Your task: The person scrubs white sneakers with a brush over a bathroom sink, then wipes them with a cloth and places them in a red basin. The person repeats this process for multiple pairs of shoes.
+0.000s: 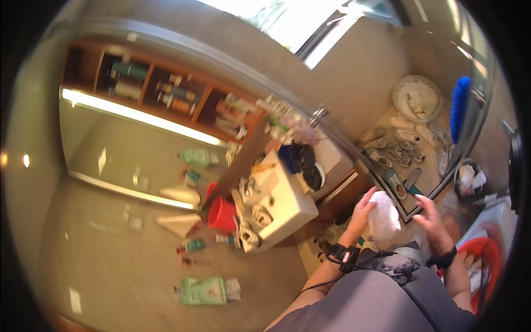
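Observation:
In front of my body, my left hand (pixel 362 216) grips a white wad (pixel 383 218) that looks like folded cloth or tissue; the blur hides which. My right hand (pixel 431 222) is held a little to the right of it, fingers apart and nothing in them. Beyond the hands is the metal-edged floor sill (pixel 408 213) of a glass shower enclosure. To the left of my left hand stands a white washbasin (pixel 286 207), with pale shoes (pixel 261 216) lying in it.
Several shoes (pixel 400 151) and a decorated round basin (pixel 417 99) are on the shower floor. A blue brush (pixel 459 108) stands upright by the glass. A waste bin (pixel 470 179) and a red tub (pixel 493 253) are at right. A red bucket (pixel 222 213) stands beside the washbasin.

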{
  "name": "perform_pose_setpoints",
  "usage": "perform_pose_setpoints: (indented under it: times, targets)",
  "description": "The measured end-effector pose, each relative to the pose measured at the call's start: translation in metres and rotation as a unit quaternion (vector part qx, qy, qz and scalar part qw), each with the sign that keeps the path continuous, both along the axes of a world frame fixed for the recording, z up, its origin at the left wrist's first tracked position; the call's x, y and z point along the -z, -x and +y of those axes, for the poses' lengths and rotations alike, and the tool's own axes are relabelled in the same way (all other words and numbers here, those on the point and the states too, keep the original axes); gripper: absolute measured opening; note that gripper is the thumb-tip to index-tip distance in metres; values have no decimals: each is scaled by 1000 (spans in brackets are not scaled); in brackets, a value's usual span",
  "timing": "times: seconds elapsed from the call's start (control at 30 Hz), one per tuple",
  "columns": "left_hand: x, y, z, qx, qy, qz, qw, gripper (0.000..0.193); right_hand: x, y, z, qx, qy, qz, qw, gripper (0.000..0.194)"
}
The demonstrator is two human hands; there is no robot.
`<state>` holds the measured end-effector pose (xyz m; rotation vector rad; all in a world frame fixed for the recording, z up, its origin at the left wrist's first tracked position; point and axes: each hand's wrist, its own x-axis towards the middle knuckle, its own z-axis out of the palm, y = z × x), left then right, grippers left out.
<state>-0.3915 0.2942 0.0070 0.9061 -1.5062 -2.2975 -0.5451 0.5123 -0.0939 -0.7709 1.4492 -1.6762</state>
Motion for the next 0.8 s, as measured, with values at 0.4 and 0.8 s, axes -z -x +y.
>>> perform_pose_setpoints:
  times: [0.4,0.8]
  targets:
    - [-22,-323,-118,-466,163,35,869,50,-107,-152,-266,-252,-46,48,965,60]
    - [-165,-652,-125,-472,372,637,482,31,-103,-182,-498,-186,-64,249,948,58]
